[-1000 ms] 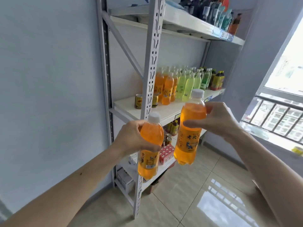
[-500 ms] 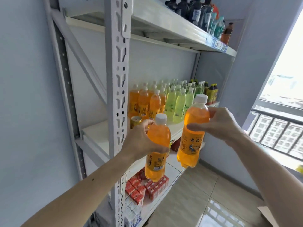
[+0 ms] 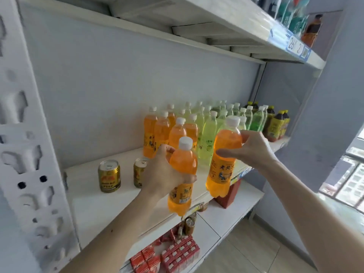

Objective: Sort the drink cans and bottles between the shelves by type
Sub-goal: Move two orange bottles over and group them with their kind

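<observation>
Bottles of orange drink are in hand, one per grip, carried toward the middle shelf [image 3: 94, 201]. Left hand [image 3: 163, 174] wraps the left bottle [image 3: 182, 174] just past two cans [image 3: 109, 176]; right hand [image 3: 250, 150] pinches the right bottle [image 3: 223, 164] by its shoulder. Next, I judge, both get stood beside the orange row [image 3: 163, 133], clear of the green bottles [image 3: 208, 134].
</observation>
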Motion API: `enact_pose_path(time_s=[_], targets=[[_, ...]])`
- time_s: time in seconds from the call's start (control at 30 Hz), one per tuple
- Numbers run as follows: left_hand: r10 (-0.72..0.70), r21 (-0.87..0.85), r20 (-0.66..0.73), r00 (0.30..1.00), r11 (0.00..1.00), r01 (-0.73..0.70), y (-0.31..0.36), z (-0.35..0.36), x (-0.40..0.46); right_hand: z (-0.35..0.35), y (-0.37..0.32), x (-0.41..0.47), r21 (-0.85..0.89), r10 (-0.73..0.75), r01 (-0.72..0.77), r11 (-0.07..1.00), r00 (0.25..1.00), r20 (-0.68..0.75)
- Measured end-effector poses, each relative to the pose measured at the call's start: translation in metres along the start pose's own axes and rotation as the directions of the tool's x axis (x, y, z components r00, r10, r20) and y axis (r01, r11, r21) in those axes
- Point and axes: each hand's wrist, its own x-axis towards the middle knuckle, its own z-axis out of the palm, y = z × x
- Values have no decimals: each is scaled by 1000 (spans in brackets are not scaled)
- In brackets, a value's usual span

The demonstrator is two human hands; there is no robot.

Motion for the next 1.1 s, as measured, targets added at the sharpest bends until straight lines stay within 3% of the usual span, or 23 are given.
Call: enact_pose_path(time_s=[0.2,0.43,0.87,1.1], targets=[[-103,18,-189,977,994,108,8,52,46,12,53,89,53,-95,84,995,963,251],[-189,73,-299,935,973,220,1,73,74,41,76,134,64,-131,115,991,912,388],[-166,259,-420,892,921,292,8,90,90,56,95,148,88,-138,111,990,893,429],[-66,345,-465,883,905,249,2,101,86,56,99,149,96,-140,108,989,889,437]])
